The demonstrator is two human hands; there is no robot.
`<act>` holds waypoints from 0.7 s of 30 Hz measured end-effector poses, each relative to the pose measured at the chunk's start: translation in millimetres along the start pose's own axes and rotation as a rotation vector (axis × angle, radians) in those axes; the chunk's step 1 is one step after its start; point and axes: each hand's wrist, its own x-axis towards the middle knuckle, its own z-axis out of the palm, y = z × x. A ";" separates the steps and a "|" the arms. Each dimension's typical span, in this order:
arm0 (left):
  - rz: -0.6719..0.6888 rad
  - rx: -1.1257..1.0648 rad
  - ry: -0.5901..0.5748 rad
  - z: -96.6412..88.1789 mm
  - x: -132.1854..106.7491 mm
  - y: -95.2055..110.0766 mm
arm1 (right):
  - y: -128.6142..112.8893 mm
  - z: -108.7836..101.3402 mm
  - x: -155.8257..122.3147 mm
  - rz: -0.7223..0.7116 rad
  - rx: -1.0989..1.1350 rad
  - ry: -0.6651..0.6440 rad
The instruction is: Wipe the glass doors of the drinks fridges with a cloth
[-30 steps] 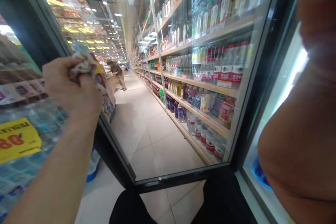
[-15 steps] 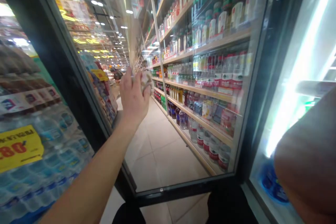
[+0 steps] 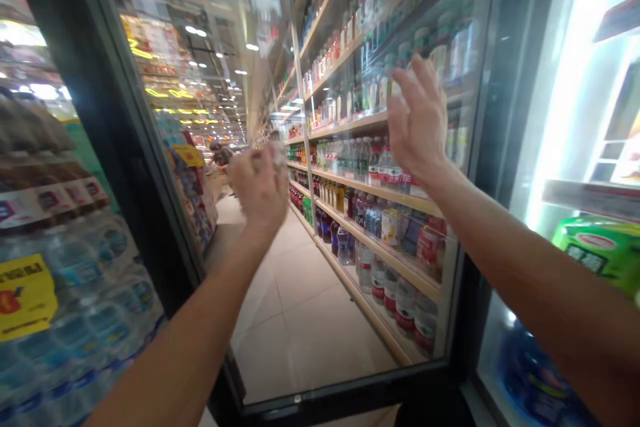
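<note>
A framed glass door [image 3: 280, 320] stands in front of me, with shelves seen through it. My left hand [image 3: 260, 187] is closed around a pale crumpled cloth [image 3: 278, 159] at the glass, left of its middle. Motion blurs the cloth and hides part of it behind the fingers. Farther right, my right hand [image 3: 420, 113] is raised to the pane, fingers apart, holding nothing. Whether its fingertips touch the glass I cannot tell.
Behind the glass, shelves of bottles [image 3: 385, 160] line a tiled aisle [image 3: 270, 293]. Packed water bottles [image 3: 85, 307] with a yellow price sign [image 3: 25, 297] are at left. A lit cooler at right holds a green package [image 3: 593, 247]. A person [image 3: 220, 163] is far down the aisle.
My right arm has swung from the right edge up to the glass, its hand now in view. The left hand has shifted slightly downward with the cloth still in it.
</note>
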 end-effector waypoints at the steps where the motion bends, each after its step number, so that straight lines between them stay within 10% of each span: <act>1: 0.117 -0.029 -0.036 9.5 -2.0 17.0 | 2.8 8.9 -5.6 -0.010 -0.028 0.005; 5: 0.473 -0.055 -0.266 31.0 5.9 30.5 | 13.4 42.1 -39.3 -0.079 -0.118 -0.020; 9: -0.008 0.128 -0.049 11.7 38.1 -29.7 | 17.4 52.1 -49.7 -0.079 -0.152 0.041; 12: -0.189 0.105 0.009 10.4 37.3 -25.8 | 16.1 51.0 -46.9 -0.094 -0.154 0.081; 17: 0.468 -0.078 -0.457 25.9 23.1 7.7 | 16.9 49.5 -48.1 -0.075 -0.137 0.061; 21: -0.024 0.050 -0.208 26.1 44.4 -39.3 | 16.0 49.7 -49.8 -0.049 -0.150 0.030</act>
